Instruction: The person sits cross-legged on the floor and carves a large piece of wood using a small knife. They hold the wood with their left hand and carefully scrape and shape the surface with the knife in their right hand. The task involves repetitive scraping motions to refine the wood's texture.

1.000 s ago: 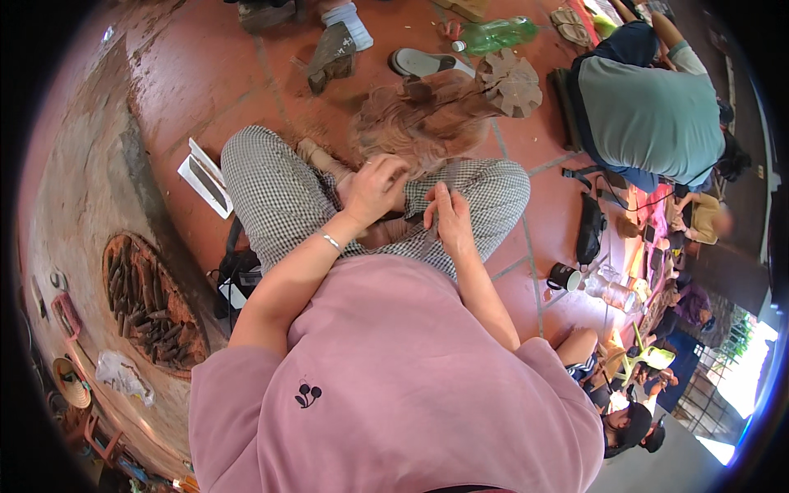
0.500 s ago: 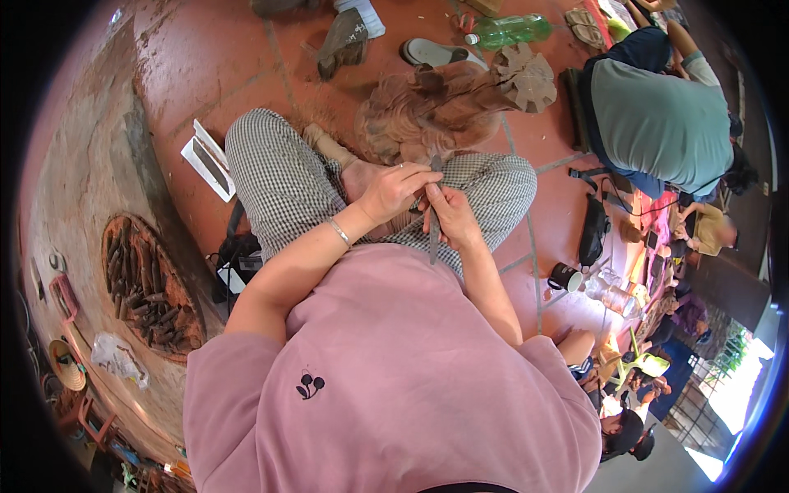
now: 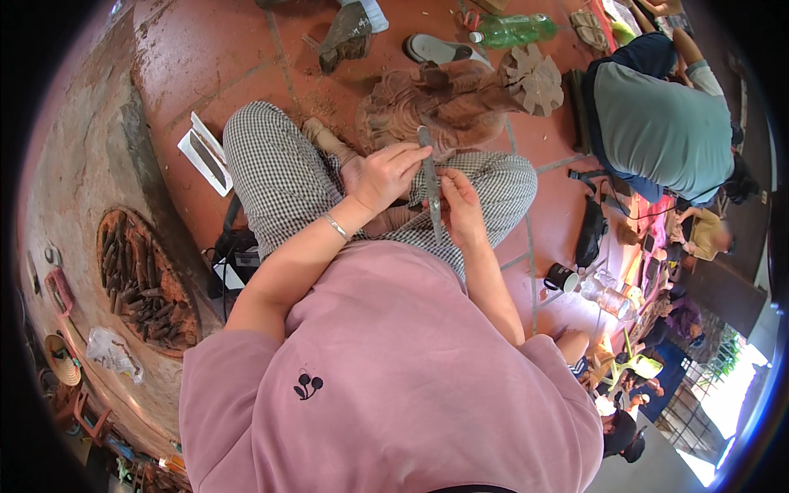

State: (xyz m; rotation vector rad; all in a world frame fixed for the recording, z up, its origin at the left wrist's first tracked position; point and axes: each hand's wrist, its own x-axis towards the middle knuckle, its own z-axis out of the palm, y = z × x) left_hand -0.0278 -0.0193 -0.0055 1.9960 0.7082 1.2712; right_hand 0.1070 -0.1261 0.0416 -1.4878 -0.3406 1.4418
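While my left hand (image 3: 385, 176) pinched a flat grey bar (image 3: 431, 191) near its far end, my right hand (image 3: 465, 209) was half-curled beside its middle; whether it gripped, I could not tell. The bar stood over my lap, its tip overlapping the carved brown piece (image 3: 436, 100) in view. My left thumb was hard to make out; another person's white sock (image 3: 376, 15) was cut off above.

The left hand (image 3: 389, 174) holds a slim grey tool (image 3: 431, 186) beside the right hand (image 3: 462, 205), near carved wood (image 3: 436, 99).
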